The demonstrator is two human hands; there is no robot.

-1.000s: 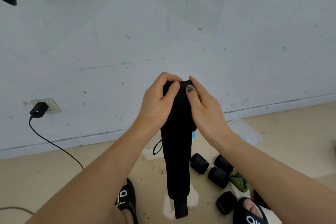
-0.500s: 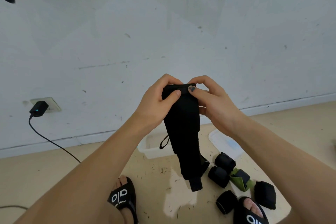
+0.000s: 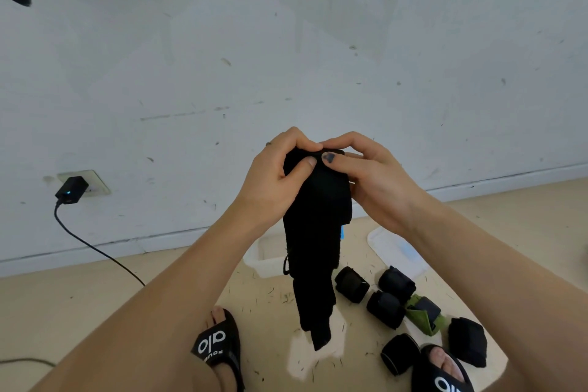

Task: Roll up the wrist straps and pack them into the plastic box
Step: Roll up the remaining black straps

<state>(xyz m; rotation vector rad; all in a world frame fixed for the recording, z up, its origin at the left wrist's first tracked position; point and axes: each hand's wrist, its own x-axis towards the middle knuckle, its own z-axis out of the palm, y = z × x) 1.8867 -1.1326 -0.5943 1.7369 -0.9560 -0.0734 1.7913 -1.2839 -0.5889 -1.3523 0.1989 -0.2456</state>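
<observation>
Shorter hanging tail than half a second earlier, more of the strap gathered at the top. Left hand point(image 3: 270, 181) and right hand point(image 3: 370, 178) raised before the wall point(image 3: 286, 57), thumbs and curled fingers of both pinching the rolled upper end of the black wrist strap point(image 3: 315, 232); free length dangling over the floor point(image 3: 63, 312). Behind it, open plastic box point(image 3: 267, 259), with its lid point(image 3: 394, 250) to the right. Rolled straps point(image 3: 351, 284) grouped near the right sandal point(image 3: 442, 372); left sandal point(image 3: 218, 347) apart. Charger point(image 3: 71, 191) in wall socket.
</observation>
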